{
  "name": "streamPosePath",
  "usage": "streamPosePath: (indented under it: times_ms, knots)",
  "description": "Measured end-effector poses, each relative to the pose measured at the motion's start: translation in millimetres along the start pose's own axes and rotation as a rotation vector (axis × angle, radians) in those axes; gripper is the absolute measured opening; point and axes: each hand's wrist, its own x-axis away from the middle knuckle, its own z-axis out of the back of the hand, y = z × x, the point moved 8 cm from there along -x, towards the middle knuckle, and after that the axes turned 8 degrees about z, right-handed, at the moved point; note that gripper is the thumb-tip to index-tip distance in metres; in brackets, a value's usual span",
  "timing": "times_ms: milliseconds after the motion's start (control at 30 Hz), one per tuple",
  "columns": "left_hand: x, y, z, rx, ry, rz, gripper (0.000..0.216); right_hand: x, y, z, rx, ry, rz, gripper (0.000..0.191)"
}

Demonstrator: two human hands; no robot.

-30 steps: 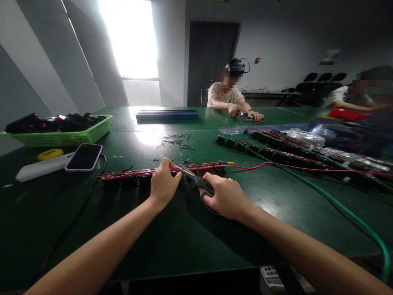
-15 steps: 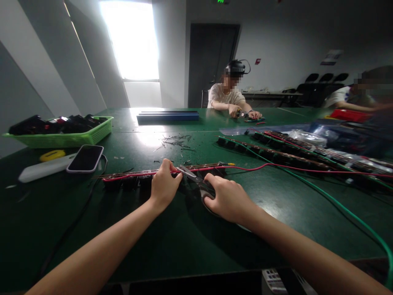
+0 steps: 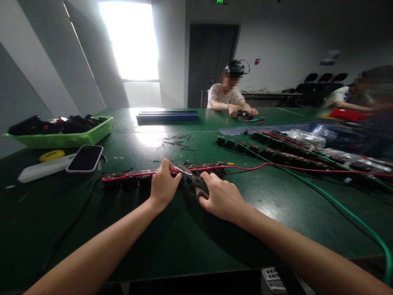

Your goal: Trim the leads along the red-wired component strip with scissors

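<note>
My right hand (image 3: 221, 196) is closed round the dark handles of a pair of scissors (image 3: 196, 183), whose blades reach left to my left hand. Thumb and fingers of my left hand (image 3: 164, 182) are pinched together over a long strip of black parts (image 3: 121, 181); what lies between the fingertips is hidden. A red wire (image 3: 245, 169) runs along this strip and on to the right, beside thin copper-coloured wires. The scissor tips are close to my left thumb, at the strip's wires.
Thin black clippings (image 3: 176, 141) lie beyond the strip. At left are a phone (image 3: 85, 159), a yellow round thing (image 3: 52, 155) and a green basket (image 3: 64, 137) of black parts. More wired strips (image 3: 276, 155) and a green wire (image 3: 337, 196) are at right. Two people sit across the table.
My right hand and the scissors have shifted slightly left and turned a little, with the blades closer together. My left hand has stayed in place. The person opposite has moved their hands slightly.
</note>
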Motion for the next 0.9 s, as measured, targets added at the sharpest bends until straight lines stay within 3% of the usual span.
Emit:
streamPosePath:
  times_ms: [467, 900]
  knots:
    - [0.4, 0.7, 0.6, 0.012, 0.03, -0.013, 0.03, -0.4, -2.0, -2.9, 0.016, 0.005, 0.003, 0.047]
    - [0.8, 1.1, -1.6, -0.042, -0.001, -0.018, 0.026, 2.0, -3.0, 2.3, -0.015, 0.003, 0.028, 0.03]
